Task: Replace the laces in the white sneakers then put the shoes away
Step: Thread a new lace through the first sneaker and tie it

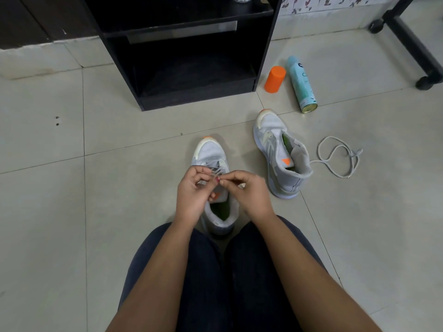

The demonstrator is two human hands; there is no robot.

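The tiled floor [48, 212] is carrying one shoe [209, 152] in the middle, another shoe [278, 144] at two o'clock, a loose lace [356, 152] at three, a can [300, 85] and cap [275, 79] at one.

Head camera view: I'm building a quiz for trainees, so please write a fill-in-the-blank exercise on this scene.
1. The left hand and right hand pinch the ____ of the near sneaker.
2. The loose lace lies on the floor to the ____ of the far sneaker.
3. The spray can lies on its ____.
4. The cap beside it is ____ in colour.
Missing words: lace; right; side; orange.
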